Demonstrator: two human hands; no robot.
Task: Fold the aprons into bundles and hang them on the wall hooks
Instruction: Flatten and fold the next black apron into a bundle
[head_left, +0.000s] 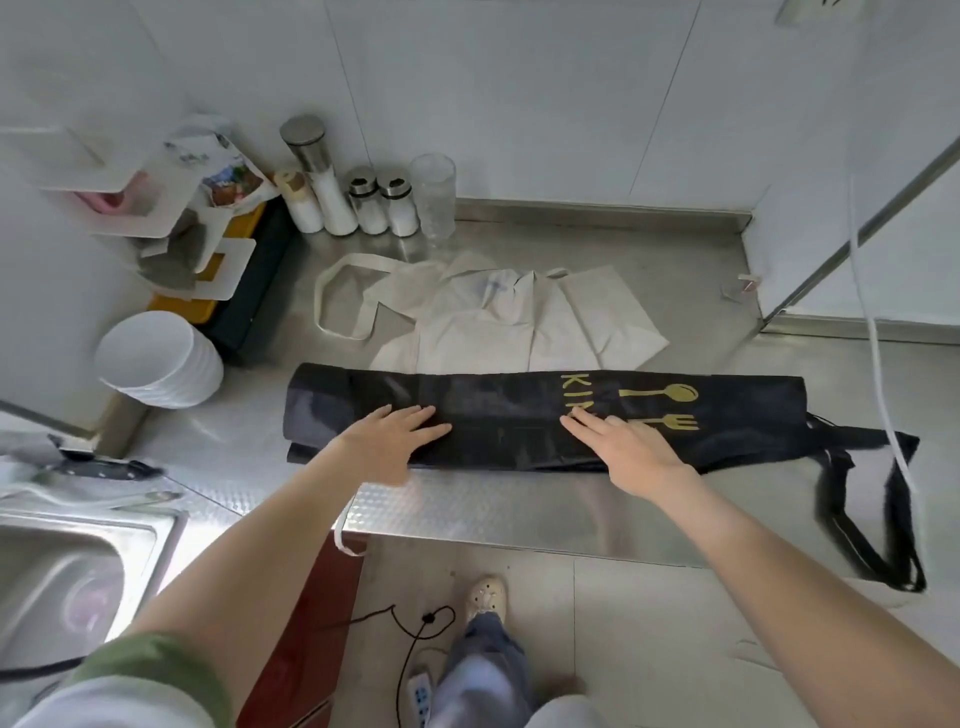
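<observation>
A black apron (509, 410) with a gold spoon-and-fork print lies folded into a long narrow strip across the steel counter (701, 322). Its black straps (857, 499) trail off the right end and hang over the counter's front edge. My left hand (395, 441) presses flat on the strip's left part, fingers straight. Flat on the strip near the gold print rests my right hand (628, 447), fingers straight too. Behind the black strip a beige apron (519, 317) lies spread and crumpled, its neck loop (332, 301) to the left. No wall hooks are in view.
A stack of white bowls (161, 358) stands at the left. Glass shakers and jars (363, 192) line the back wall beside a white rack (156, 208). A sink (67, 582) sits at lower left. A white cord (878, 364) hangs at the right.
</observation>
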